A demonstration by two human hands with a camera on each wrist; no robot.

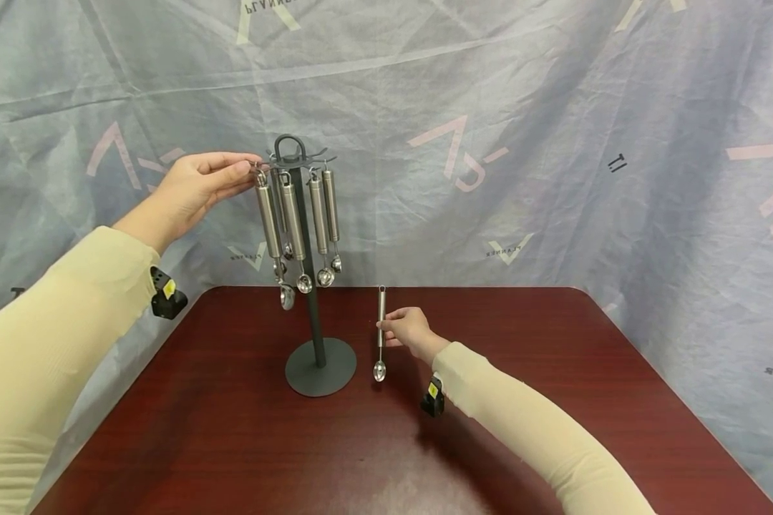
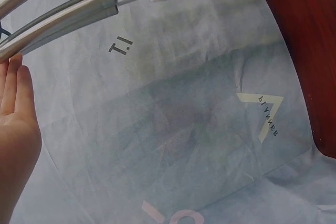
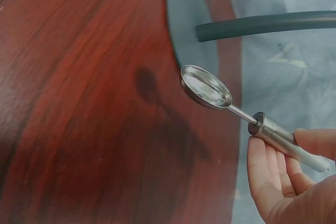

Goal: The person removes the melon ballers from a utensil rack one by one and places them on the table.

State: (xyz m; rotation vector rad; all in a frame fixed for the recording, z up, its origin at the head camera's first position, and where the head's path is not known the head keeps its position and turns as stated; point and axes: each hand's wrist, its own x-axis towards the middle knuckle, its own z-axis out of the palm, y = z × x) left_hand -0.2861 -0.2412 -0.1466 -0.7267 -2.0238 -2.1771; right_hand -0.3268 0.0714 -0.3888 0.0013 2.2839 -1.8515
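A dark grey hook rack (image 1: 319,368) stands on a round base, with several steel melon ballers (image 1: 293,222) hanging from its top hooks. At the left end of the hooks, my left hand (image 1: 196,182) pinches a hook's tip beside the nearest baller's hanging loop; the left wrist view cuts off that contact. To the right of the base, my right hand (image 1: 409,330) holds a melon baller (image 3: 207,87) by its handle between thumb and fingers. Its oval bowl points down, clear of the table, and its hanging loop is uppermost.
The dark red wooden table (image 1: 489,329) extends to both sides and in front of the rack. Behind it hangs a creased grey cloth (image 1: 554,143) with printed letters. A small black camera is strapped to each wrist.
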